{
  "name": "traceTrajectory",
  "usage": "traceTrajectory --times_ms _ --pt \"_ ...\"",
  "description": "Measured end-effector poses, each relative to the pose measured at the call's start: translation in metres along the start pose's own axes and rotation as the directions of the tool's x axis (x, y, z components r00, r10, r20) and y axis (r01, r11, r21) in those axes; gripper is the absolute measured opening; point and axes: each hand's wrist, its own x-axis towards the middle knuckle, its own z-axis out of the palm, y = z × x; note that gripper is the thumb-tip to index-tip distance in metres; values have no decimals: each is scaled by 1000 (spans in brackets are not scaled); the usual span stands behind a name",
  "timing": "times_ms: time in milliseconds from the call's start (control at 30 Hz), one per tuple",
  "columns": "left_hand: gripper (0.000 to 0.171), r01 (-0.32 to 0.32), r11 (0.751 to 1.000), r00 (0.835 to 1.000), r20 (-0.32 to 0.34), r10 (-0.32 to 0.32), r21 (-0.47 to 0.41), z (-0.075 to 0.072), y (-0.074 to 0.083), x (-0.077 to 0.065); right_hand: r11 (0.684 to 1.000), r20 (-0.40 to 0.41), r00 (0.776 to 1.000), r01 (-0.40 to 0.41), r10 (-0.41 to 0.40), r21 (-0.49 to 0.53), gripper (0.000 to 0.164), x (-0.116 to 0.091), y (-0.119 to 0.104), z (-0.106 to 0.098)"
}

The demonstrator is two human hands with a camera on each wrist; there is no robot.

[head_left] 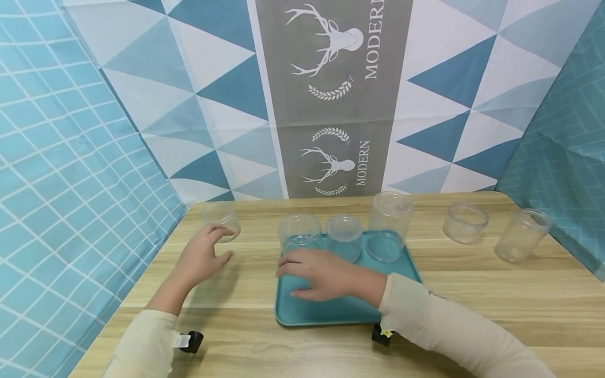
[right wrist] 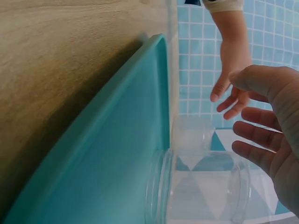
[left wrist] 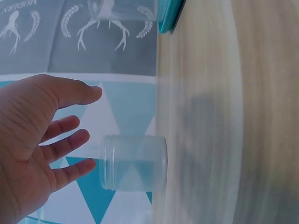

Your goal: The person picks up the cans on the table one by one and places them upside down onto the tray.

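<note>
My left hand (head_left: 200,258) hovers at the near side of a clear plastic jar (left wrist: 134,163) that stands on the table at the far left. Its thumb and fingers are spread, with a gap to the jar in the left wrist view. Above the teal tray (head_left: 331,314) is my right hand (head_left: 321,274), fingers loosely bent and holding nothing. Just beyond it stands a clear jar (head_left: 299,229) at the tray's back left; in the right wrist view this jar (right wrist: 201,191) lies beside the fingertips. A smaller jar (head_left: 344,233) and a tall jar (head_left: 390,218) stand along the tray's back.
On the table's right side are a short clear jar (head_left: 465,223) and a taller, narrow clear jar (head_left: 522,237). Patterned cloth (head_left: 331,105) hangs behind the wooden table (head_left: 264,346), with tiled-pattern cloth (head_left: 71,184) on the left. Black wrist devices (head_left: 191,342) sit under the sleeves.
</note>
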Motion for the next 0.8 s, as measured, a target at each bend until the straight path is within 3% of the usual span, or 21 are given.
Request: traceTrajectory --times_ms 233,567,800 --pt "40 61 998 998 6 -62 15 -4 -9 8 999 -19 999 28 -29 -28 32 8 0 10" --pt "37 101 995 993 -61 -100 12 -3 -22 21 998 78 997 22 -17 -63 31 18 3 22" --pt "39 156 987 987 -35 -155 27 -6 -31 28 996 66 997 40 -35 -82 29 23 5 30"
